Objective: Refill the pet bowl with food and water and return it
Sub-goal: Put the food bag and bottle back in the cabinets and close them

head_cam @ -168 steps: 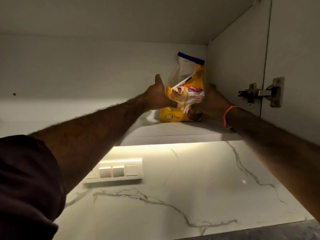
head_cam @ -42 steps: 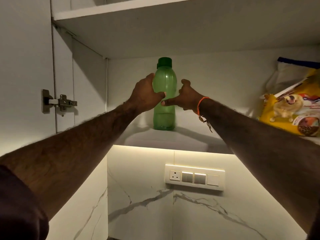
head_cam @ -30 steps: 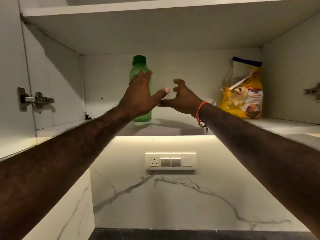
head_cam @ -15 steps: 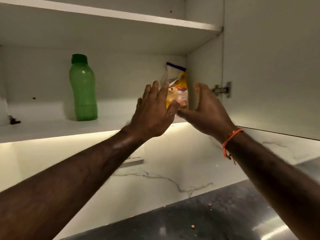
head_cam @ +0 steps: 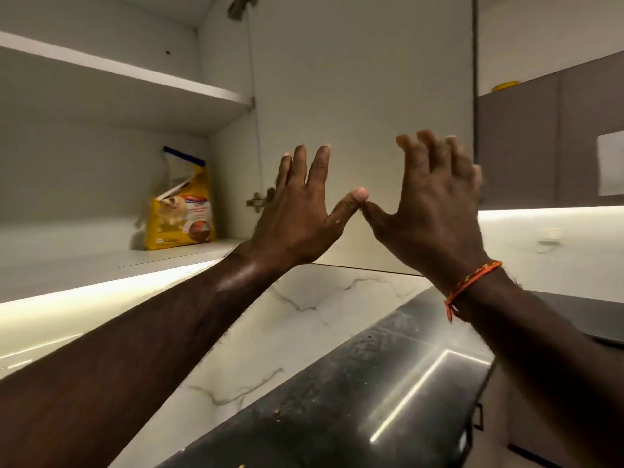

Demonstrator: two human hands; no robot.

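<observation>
A yellow pet food bag point(head_cam: 180, 211) with a dog picture stands upright at the right end of the lower cabinet shelf point(head_cam: 101, 261). My left hand point(head_cam: 300, 214) and my right hand point(head_cam: 429, 204) are raised side by side with fingers spread, in front of the open white cabinet door point(head_cam: 364, 96). Both are empty, and their thumbs nearly touch. The right wrist wears an orange thread. The green bottle and the pet bowl are out of view.
A dark, shiny countertop point(head_cam: 354, 400) with a few crumbs runs below, backed by a white marble wall point(head_cam: 287, 319). A lit strip glows under the shelf. Grey-brown upper cabinets point(head_cam: 540, 140) stand to the right. A door hinge point(head_cam: 256, 201) shows beside my left hand.
The view has swung right, so the green bottle is out of sight. Both hands moved away from the food bag to the open cabinet door, fingers spreading wider.
</observation>
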